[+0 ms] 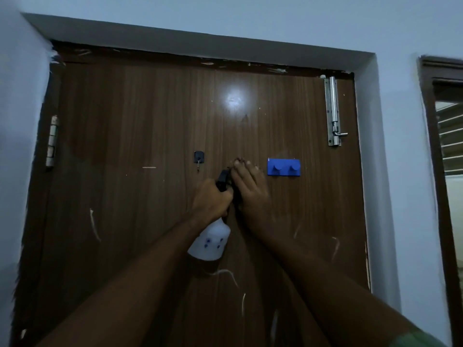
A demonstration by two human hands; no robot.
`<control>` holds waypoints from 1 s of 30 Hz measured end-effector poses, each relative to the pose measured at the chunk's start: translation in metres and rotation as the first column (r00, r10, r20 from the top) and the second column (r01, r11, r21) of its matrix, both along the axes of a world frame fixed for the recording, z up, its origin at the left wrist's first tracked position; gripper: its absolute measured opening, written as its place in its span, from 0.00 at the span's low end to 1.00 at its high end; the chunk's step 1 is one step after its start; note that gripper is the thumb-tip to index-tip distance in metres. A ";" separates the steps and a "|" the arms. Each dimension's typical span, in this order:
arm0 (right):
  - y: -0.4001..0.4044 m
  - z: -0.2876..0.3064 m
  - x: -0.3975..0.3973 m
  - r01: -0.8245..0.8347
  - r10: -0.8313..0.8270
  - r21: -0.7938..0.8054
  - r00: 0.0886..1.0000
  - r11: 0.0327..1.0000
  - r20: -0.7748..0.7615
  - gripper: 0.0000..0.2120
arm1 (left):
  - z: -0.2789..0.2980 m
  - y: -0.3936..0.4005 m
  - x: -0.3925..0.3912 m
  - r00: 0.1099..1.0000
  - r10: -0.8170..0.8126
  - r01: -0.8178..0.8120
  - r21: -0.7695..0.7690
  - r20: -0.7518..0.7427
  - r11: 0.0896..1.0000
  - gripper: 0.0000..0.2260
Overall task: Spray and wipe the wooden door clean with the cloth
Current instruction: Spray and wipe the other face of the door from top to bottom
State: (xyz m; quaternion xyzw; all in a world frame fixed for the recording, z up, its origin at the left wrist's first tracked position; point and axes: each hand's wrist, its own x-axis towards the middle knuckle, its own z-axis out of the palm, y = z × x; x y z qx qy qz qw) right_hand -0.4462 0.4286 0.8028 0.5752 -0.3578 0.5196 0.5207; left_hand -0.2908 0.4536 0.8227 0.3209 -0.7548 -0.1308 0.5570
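Two hands up by the blue hooks [283, 167], mid-job.
Left hand [213, 199] grips the sprayer [211, 240]; right hand [250, 190] presses flat-fingered, cloth [236, 196] barely visible beneath; door [140, 116] streaks remain.

Inside a home, a dim room ends at a brown wood-grain door [150, 116] set in a recess of pale blue painted walls [400, 171]. Household fittings mark it as a lived-in dwelling: a steel tower bolt [332, 111] near the top edge, a blue two-peg hook rack [283, 167] and a small black adhesive hook [198, 157] stuck to the panel. A dark-framed louvred window [448, 136] stands just to the right, and scuffs and paint streaks mark the door's lower half.
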 end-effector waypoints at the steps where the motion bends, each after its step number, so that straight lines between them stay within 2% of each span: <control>1: 0.004 -0.016 -0.009 0.019 -0.017 0.030 0.998 0.999 -0.061 0.23 | 0.000 -0.001 0.001 1.000 -0.001 0.001 0.003 0.000 1.000 0.14; 4: 0.019 -0.046 -0.034 0.121 -0.098 0.089 0.969 0.989 -0.228 0.24 | -0.001 0.000 0.003 1.000 -0.004 0.004 0.018 -0.018 1.000 0.14; 6: 0.024 -0.044 -0.042 0.172 -0.134 0.116 0.951 0.978 -0.278 0.26 | -0.002 0.001 0.003 1.000 -0.013 0.013 0.032 -0.019 0.999 0.13; 8: 0.020 -0.022 -0.034 0.168 -0.146 0.103 0.969 0.980 -0.198 0.27 | 0.001 -0.001 0.003 0.999 -0.021 0.022 0.035 -0.026 0.999 0.13; 10: 0.016 0.007 -0.016 0.122 -0.121 0.088 0.993 0.989 -0.015 0.29 | 0.002 -0.002 -0.001 0.999 -0.032 0.034 0.028 -0.040 0.999 0.12; 12: 0.011 0.032 0.002 0.063 -0.073 0.090 0.992 0.994 0.102 0.26 | 0.002 0.001 -0.003 0.998 -0.034 0.035 0.029 -0.047 0.999 0.11; 15: 0.008 0.039 0.013 -0.017 0.003 0.076 0.983 0.997 0.184 0.23 | 0.003 0.008 0.004 0.999 -0.017 0.018 0.053 -0.028 0.998 0.11; 17: 0.009 0.021 0.019 -0.038 0.023 0.082 0.984 0.996 0.179 0.25 | 0.002 0.011 0.018 1.000 -0.015 0.017 0.068 -0.017 0.998 0.10; 19: 0.010 -0.003 0.022 -0.017 0.011 0.151 0.999 0.988 0.042 0.28 | -0.001 0.013 0.037 0.999 0.022 -0.018 0.096 -0.047 0.995 0.11; 20: 0.010 -0.014 0.021 0.022 -0.005 0.194 0.996 0.981 -0.088 0.31 | -0.002 0.014 0.049 0.997 0.049 -0.042 0.112 -0.058 0.993 0.12; 22: 0.011 -0.017 0.013 0.153 -0.053 0.253 0.930 0.955 -0.363 0.36 | -0.003 0.014 0.072 0.994 0.102 -0.096 0.116 -0.048 0.989 0.12; 23: 0.012 -0.009 0.009 0.210 -0.080 0.256 0.894 0.944 -0.441 0.38 | -0.002 0.015 0.082 0.992 0.121 -0.118 0.102 -0.030 0.988 0.11; 24: 0.011 0.001 0.009 0.220 -0.092 0.254 0.895 0.942 -0.436 0.37 | 0.000 0.016 0.091 0.991 0.131 -0.130 0.084 -0.012 0.988 0.11; 25: 0.010 0.010 0.015 0.169 -0.077 0.253 0.938 0.953 -0.337 0.35 | 0.002 0.018 0.099 0.990 0.138 -0.138 0.066 -0.001 0.988 0.10; 26: 0.009 0.015 0.025 0.057 -0.020 0.246 0.989 0.968 -0.150 0.33 | 0.004 0.018 0.106 0.990 0.141 -0.141 0.053 0.002 0.989 0.10; 28: 0.007 0.015 0.058 -0.156 0.116 0.171 0.968 0.973 0.223 0.32 | 0.005 0.019 0.115 0.988 0.151 -0.151 0.035 0.004 0.988 0.11; 29: 0.003 0.010 0.074 -0.171 0.124 0.139 0.948 0.975 0.294 0.32 | 0.005 0.020 0.120 0.987 0.161 -0.161 0.030 0.018 0.986 0.11; 30: 0.000 0.001 0.087 -0.145 0.099 0.144 0.952 0.979 0.291 0.33 | 0.004 0.021 0.123 0.985 0.167 -0.168 0.029 0.036 0.985 0.11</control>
